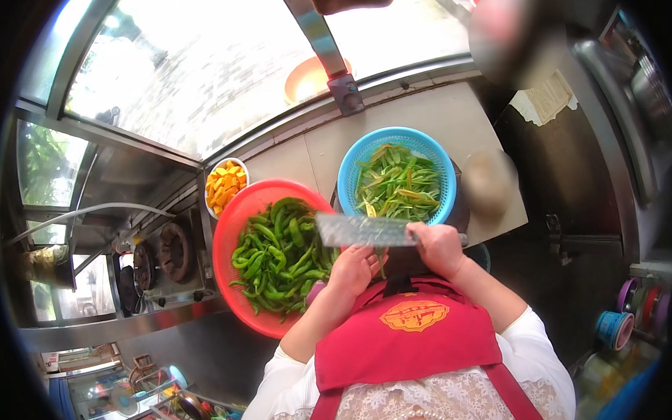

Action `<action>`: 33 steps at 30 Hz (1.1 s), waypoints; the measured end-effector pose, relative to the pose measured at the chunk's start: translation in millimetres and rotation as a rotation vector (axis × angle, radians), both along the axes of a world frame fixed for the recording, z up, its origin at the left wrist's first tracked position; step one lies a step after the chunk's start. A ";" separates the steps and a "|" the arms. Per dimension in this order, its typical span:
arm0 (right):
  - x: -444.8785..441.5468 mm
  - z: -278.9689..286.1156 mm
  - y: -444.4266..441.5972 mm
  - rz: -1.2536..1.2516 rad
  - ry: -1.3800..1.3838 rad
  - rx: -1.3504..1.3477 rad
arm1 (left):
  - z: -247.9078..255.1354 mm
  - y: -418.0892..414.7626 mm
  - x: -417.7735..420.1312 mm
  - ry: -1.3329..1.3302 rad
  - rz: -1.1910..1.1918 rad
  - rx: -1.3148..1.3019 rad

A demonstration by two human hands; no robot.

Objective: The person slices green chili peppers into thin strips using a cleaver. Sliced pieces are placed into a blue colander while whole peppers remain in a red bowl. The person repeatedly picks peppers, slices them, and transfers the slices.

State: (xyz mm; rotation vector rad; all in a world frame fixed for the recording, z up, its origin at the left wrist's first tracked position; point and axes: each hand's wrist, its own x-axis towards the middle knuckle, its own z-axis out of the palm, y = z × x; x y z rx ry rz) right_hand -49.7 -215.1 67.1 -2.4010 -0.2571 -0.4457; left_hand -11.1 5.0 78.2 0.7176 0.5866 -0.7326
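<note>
My right hand (438,250) grips the handle of a cleaver (364,230), its broad steel blade pointing left, with wet-looking specks on it. Just below the blade, my left hand (353,269) has its fingers bent around a slender green vegetable piece (382,265), mostly hidden by the fingers. Beyond the blade is a blue plastic colander (343,179) with sliced green peppers (399,180) in it. To the left, whole green peppers (279,256) fill much of a red plastic basket (228,291). My left forearm overlaps its right rim.
A white bowl (247,167) of orange chunks (224,183) stands behind the red basket. The tiled counter (323,149) ends at a window frame. Stove burners (175,253) are at left. A pale rounded object (487,182), blurred, sits right of the colander.
</note>
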 end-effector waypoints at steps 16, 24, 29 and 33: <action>4.6 -19.0 -8.1 -0.081 0.020 0.013 | -5.3 2.5 -0.4 -0.082 -0.066 -0.284; -6.7 7.8 -0.4 0.033 -0.008 0.075 | -47.4 -0.5 -1.0 -0.131 0.029 -0.114; -12.7 2.7 6.2 0.100 -0.030 0.031 | -57.6 -6.4 -11.8 -0.415 -0.070 0.041; -14.6 8.5 3.6 0.115 -0.050 0.052 | -31.8 -10.3 -13.5 -0.323 -0.042 0.048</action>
